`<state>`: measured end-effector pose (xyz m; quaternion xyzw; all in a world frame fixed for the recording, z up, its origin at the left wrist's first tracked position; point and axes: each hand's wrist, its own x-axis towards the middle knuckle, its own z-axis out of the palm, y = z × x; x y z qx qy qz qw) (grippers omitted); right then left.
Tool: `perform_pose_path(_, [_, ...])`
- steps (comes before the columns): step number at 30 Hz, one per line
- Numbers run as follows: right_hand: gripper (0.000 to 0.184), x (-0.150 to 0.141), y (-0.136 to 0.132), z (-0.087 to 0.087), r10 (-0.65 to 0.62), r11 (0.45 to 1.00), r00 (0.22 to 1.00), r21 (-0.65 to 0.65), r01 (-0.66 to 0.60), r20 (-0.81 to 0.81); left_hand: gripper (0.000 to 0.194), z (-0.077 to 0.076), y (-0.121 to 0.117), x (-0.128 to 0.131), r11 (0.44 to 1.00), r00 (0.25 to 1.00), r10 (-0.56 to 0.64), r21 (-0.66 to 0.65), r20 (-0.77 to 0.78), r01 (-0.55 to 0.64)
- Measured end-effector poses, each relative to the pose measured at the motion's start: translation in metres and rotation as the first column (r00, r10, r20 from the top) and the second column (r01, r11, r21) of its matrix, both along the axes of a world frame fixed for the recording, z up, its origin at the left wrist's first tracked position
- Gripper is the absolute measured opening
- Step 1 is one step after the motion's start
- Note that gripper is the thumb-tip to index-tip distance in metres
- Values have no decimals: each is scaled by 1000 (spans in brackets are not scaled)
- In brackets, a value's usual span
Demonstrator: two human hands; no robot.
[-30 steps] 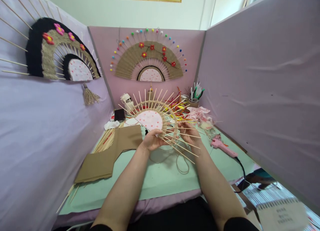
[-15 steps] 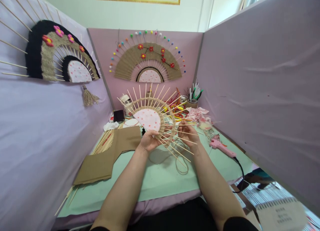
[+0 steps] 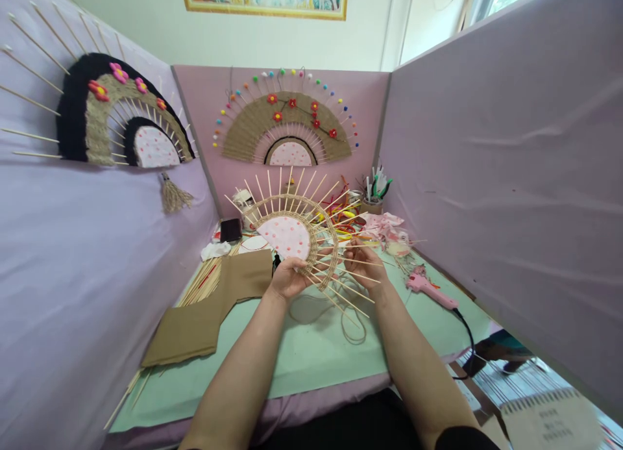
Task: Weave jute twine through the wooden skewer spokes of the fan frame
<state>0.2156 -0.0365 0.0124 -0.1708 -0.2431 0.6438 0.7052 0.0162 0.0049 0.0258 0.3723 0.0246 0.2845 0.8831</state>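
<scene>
Table [image 3: 321,365]: pale green cover, lower half of frame, under both forearms. Wall fan [image 3: 299,116]: upper centre on the pink panel, flat edge down; probably hung there to stay in sight and off the work surface.

Woven fan [image 3: 287,237]: centre of frame, held up above the table. Straight edge faces lower left; sticks radiate toward top and right, so it opens to upper right. Long axis, along the straight edge, slants from upper left to lower right. Cardboard [image 3: 195,323]: lies flat, left of centre, partly over a bundle of sticks [image 3: 199,282].

Left hand [image 3: 291,280]: closed on the fan's lower edge, thumb in front, fingers behind. Judgement: a low grip steadies the piece and leaves the right-hand sticks accessible.

Right hand [image 3: 364,266]: fingers bent and gathered among those sticks, only slightly parted at most; cannot tell whether they pinch a stick or cord.

Glue gun [image 3: 433,292]: right side, lying down, apparently parked clear of the hands. Cord [image 3: 354,343]: slack loop on the table below the fan.
</scene>
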Motion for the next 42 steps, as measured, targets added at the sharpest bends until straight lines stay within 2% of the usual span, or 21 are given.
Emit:
perform_pose_path(8, [11,10,0,-2,-34,997,999,73,32,36,55,5,5,-10,1000,1000,15,20,25,-16])
perform_pose_path(14, [13,19,-5,5,-148,975,989,166,149,-14,55,5,13,-18,1000,999,16,8,47,-17])
perform_pose_path(20, [18,22,-7,7,-289,932,956,239,271,44,56,3,20,-25,1000,1000,-28,4,-14,28])
perform_pose_path(25, [21,22,-3,5,-363,918,928,201,340,87,59,1,19,-26,997,996,-83,-11,-13,83])
perform_pose_path(28, [22,20,1,3,-383,922,906,132,363,183,60,0,19,-27,994,995,-104,-18,3,104])
perform_pose_path(34, [25,10,7,-6,-426,903,804,150,402,414,62,-2,22,-31,996,995,-79,-28,57,81])
perform_pose_path(38, [20,6,10,-12,-458,884,696,199,423,553,63,-1,22,-34,997,995,-67,-36,79,70])
perform_pose_path(42, [23,5,12,-15,-502,848,597,220,483,626,65,2,16,-31,995,993,-89,-43,75,93])
